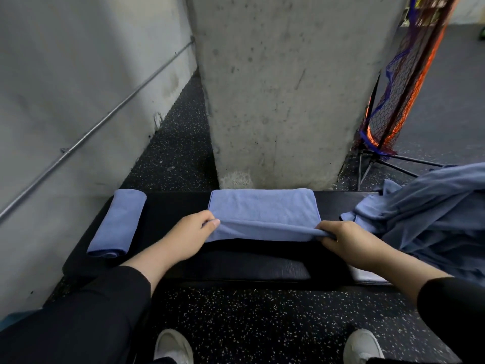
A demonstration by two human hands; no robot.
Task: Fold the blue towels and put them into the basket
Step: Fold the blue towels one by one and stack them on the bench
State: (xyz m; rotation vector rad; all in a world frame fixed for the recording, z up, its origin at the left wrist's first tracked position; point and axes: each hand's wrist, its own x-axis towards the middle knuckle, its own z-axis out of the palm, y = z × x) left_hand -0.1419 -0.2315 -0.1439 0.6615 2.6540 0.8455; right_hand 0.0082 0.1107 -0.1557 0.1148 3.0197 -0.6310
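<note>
Blue towel [263, 210] lying crosswise on bench [168, 211], both hands pinching near edge

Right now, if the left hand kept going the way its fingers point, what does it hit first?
The left hand pinches the near-left edge of the towel; going on, it would likely slide over that towel toward the right hand.

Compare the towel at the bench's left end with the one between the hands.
The left towel is a narrow finished bundle, untouched; the middle towel is wider, flatter, with its near edge pinched by the left hand and right hand. Both are blue, on the black bench.
</note>
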